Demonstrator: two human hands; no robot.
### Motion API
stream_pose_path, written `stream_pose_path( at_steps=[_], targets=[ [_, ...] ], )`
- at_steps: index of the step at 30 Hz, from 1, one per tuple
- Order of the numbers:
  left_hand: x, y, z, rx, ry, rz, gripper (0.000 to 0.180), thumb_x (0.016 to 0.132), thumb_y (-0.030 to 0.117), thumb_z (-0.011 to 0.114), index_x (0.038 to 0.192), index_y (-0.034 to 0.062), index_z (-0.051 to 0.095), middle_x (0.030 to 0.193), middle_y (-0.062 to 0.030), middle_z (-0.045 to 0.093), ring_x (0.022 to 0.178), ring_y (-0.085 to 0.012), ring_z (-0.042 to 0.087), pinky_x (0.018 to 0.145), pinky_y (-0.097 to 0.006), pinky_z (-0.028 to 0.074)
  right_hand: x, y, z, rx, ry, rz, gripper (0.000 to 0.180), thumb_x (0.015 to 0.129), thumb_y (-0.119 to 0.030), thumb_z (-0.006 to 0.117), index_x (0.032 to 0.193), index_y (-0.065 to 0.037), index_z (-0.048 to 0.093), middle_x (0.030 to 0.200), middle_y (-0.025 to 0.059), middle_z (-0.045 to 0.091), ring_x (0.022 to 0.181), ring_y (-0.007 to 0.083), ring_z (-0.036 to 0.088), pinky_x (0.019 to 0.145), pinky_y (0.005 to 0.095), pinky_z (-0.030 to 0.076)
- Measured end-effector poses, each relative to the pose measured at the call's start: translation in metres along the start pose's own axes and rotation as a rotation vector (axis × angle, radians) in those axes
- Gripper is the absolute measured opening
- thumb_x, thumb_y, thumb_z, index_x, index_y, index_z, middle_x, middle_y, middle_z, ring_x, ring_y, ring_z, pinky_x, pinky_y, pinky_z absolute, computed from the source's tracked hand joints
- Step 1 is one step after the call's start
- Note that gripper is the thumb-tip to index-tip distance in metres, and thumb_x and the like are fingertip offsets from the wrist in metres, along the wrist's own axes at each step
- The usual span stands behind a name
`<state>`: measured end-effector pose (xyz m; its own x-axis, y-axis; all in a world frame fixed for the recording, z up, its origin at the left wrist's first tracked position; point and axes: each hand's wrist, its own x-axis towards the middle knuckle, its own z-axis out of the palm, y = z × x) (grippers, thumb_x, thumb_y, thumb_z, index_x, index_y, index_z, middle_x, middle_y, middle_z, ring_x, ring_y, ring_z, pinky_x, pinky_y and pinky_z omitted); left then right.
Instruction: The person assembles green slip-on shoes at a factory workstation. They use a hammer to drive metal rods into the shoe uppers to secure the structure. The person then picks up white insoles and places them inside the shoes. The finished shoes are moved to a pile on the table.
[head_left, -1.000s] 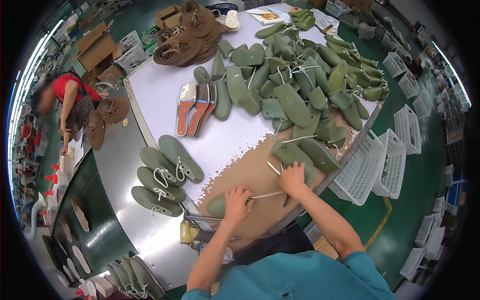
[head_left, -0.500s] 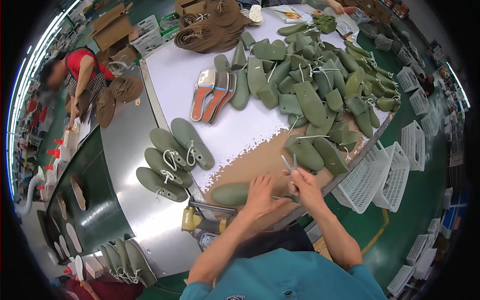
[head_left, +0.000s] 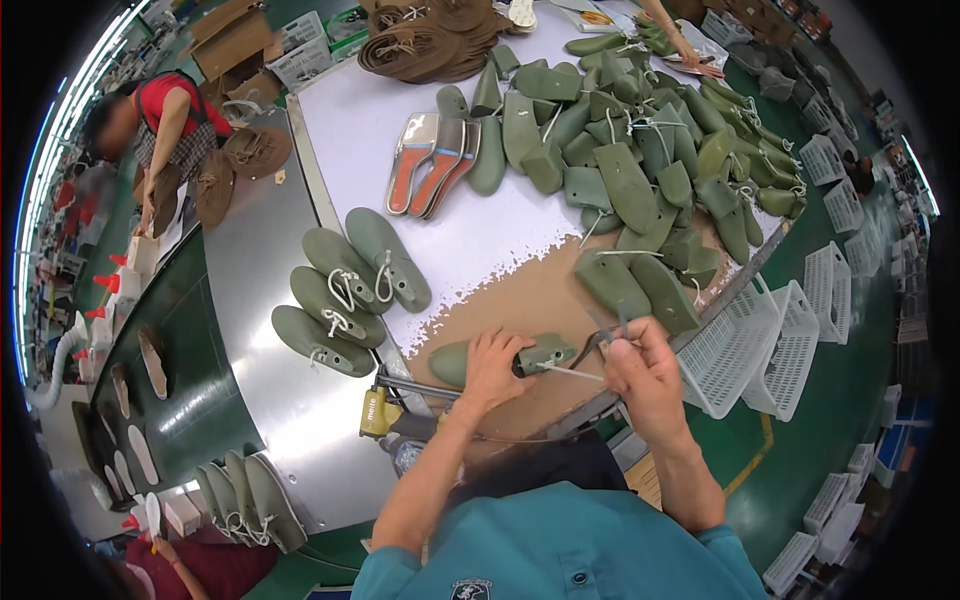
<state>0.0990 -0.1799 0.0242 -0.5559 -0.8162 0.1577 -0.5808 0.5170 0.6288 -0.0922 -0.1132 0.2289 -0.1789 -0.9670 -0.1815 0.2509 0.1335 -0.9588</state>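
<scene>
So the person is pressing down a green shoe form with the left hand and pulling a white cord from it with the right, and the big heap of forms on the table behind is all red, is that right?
Not quite: the heap of forms is olive green, not red, as the head view shows. The rest holds: the left hand presses on a green shoe form and the right hand pulls a white cord from it.

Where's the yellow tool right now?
In the head view, the yellow tool sits at the table's near edge, just left of the person's left hand.

Left hand (head_left: 492,368) pins green last (head_left: 500,358); right hand (head_left: 643,372) pulls string (head_left: 572,373) (taut).
</scene>
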Motion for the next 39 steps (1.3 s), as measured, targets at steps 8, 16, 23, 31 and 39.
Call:
stream_pose_path(
  at_steps=[8,16,23,31,39],
  targets=[
    [-0.001,-0.022,0.009,-0.057,-0.082,0.063,0.049,0.067,0.037,0.089,0.109,0.0177,0.071,0.103,-0.0018,0.069,0.101,-0.0258,0.065,0.087,-0.044,0.047,0.020,0.073,-0.023,-0.808,0.004,-0.004,0.017,0.093,-0.016,0.073,0.101,-0.002,0.075,0.085,0.0133,0.071,0.073,0.0245,0.065,0.066,0.0368,0.049],
    [-0.006,-0.029,0.011,-0.117,-0.029,0.093,0.049,0.068,0.036,0.089,0.110,0.0163,0.072,0.099,-0.0031,0.069,0.100,-0.0259,0.064,0.087,-0.042,0.046,0.029,0.118,-0.019,-1.003,-0.107,0.134,0.023,0.092,-0.024,0.073,0.101,-0.003,0.075,0.081,0.0216,0.071,0.076,0.0403,0.069,0.070,0.0473,0.053],
    [-0.006,-0.030,0.010,-0.137,-0.060,0.075,0.046,0.069,0.034,0.089,0.109,0.0149,0.072,0.100,-0.0044,0.070,0.100,-0.0281,0.066,0.087,-0.044,0.048,0.040,0.106,-0.004,-1.156,-0.242,0.110,0.024,0.094,-0.025,0.067,0.097,-0.002,0.072,0.080,0.0241,0.070,0.078,0.0429,0.069,0.071,0.0503,0.053],
    [-0.005,-0.031,0.013,-0.117,-0.028,0.090,0.047,0.068,0.036,0.090,0.105,0.0142,0.071,0.096,-0.0050,0.069,0.100,-0.0280,0.064,0.087,-0.044,0.046,0.047,0.145,0.007,-1.134,-0.069,0.133,0.027,0.100,-0.027,0.060,0.101,-0.002,0.069,0.082,0.0242,0.071,0.080,0.0426,0.070,0.074,0.0521,0.052],
    [-0.005,-0.027,0.011,-0.150,-0.019,0.052,0.048,0.068,0.033,0.092,0.108,0.0144,0.071,0.101,-0.0058,0.072,0.098,-0.0303,0.067,0.086,-0.044,0.049,0.033,0.158,-0.035,-0.273,0.454,0.079,0.034,0.108,-0.028,0.055,0.122,0.002,0.065,0.074,-0.0003,0.061,0.068,0.0090,0.059,0.063,0.0278,0.048]
  ],
)
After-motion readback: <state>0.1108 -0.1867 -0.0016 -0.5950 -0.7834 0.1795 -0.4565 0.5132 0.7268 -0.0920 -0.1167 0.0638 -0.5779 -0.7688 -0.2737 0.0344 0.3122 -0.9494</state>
